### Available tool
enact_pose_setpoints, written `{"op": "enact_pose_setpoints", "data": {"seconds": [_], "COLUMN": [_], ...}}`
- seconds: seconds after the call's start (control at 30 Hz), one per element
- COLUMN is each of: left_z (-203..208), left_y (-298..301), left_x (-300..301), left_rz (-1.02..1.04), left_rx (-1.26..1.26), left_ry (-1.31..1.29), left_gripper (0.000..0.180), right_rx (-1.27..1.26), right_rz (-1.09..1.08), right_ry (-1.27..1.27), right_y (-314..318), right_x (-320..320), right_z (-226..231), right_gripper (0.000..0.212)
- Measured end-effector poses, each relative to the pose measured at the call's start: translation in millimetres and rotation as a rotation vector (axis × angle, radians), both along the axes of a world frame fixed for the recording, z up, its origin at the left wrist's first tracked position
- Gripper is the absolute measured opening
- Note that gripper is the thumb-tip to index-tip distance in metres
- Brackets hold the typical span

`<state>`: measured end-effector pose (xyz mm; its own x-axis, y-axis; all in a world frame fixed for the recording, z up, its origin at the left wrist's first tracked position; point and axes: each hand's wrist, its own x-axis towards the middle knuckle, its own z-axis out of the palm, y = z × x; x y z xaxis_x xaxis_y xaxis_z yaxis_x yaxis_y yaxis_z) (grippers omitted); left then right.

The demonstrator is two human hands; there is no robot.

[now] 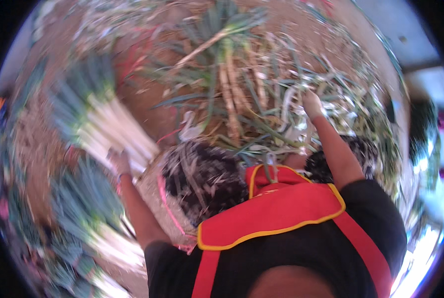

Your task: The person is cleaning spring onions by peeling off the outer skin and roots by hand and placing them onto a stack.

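Head view: L hand [118, 161] reaches out low left, fingers resting on the white stalk ends of a bundle of trimmed leeks [107, 124]. Blur is heavy, so can't tell if the fingers are closed round a stalk or just laid on top. R hand [311, 103] stretched up and to the right, into a heap of loose green leaves and pale peelings [331, 94]; fingers look curled into the scraps, but what exactly they pinch isn't clear.

Bundle lies diagonal, green tops twd upper left, white shafts twd the L hand. More leek bundles [88, 208] below it along the left edge, also tops outward. Btw the two arms, ahead of the person: untrimmed leeks [229, 89] w/ dirty brownish stalks and long floppy leaves, lying on bare brown ground [147, 94].

Close to body: red apron w/ yellow trim [276, 208] over a black top, black-and-white patterned cloth [202, 179] over the knees. Pink ties [170, 208] by the left knee, just beside the L forearm.
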<state>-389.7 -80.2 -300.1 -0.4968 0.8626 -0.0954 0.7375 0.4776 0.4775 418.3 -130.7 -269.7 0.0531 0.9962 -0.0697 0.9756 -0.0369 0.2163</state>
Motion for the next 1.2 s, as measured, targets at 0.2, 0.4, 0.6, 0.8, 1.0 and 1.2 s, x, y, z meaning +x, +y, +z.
{"op": "enact_pose_setpoints", "data": {"seconds": [0.2,0.4,0.6,0.8,1.0,1.2], "left_z": [13.4,20.6,21.8,42.3,214.3,322.3], "left_y": [-8.3,-4.2,-4.9,-0.6,50.3,89.0], "left_x": [22.0,29.3,35.3,29.7,154.6,353.9], "left_rz": [-0.020,-0.012,-0.008,0.013,-0.335,-1.008], "left_rx": [0.004,-0.054,-0.041,-0.120,0.362,0.333], "left_ry": [0.089,0.102,0.082,0.082,-0.010,-0.321], "left_gripper": [0.064,0.062,0.061,0.065,0.056,0.040], "right_rx": [-0.099,-0.277,-0.361,-0.099,0.333,0.549], "right_rz": [-0.311,-0.467,0.084,-0.765,-0.375,-0.236], "right_ry": [0.166,0.390,0.321,1.861,1.432,1.357], "right_y": [74.0,104.9,124.0,74.0,-52.2,-108.2], "right_x": [-35.3,-125.6,-124.6,-104.8,-172.0,-204.9], "right_z": [8.2,-120.4,-70.5,101.3,283.1,304.0], "right_gripper": [0.029,0.043,0.030,0.022,0.033,0.043]}}
